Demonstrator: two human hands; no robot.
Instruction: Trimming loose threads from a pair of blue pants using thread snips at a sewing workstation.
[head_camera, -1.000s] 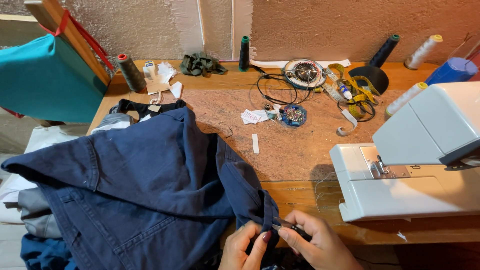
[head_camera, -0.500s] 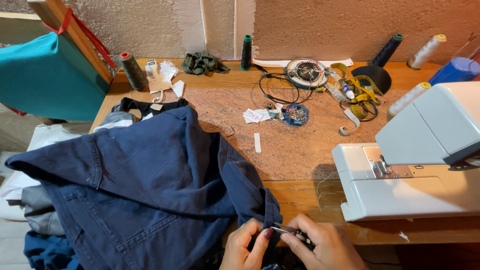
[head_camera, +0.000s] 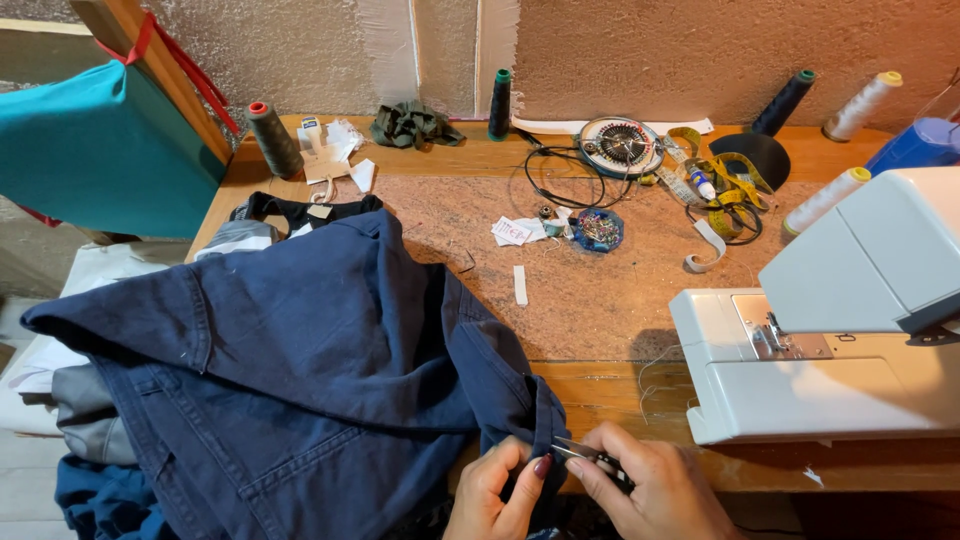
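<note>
Hem (head_camera: 535, 425) pinched by left hand (head_camera: 497, 490).

white sewing machine (head_camera: 800, 385) | thread cones (head_camera: 273, 138) | yellow tape measure (head_camera: 725, 185) | pin dish (head_camera: 598, 229) | teal board (head_camera: 100, 150)

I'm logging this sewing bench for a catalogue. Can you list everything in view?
Garment: 1, navy, left, draped over table edge.
Sewing machine: 1, white, right.
Thread cones: 6 visible, grey, teal, dark and cream, along the wall.
Measuring tape: 1, yellow, back right.
Pin dish: 1, blue, centre.
Table: 1, wooden.
Snips: 1, dark, in right hand.
Left hand: pinching garment edge.
Right hand: holding snips.
</note>
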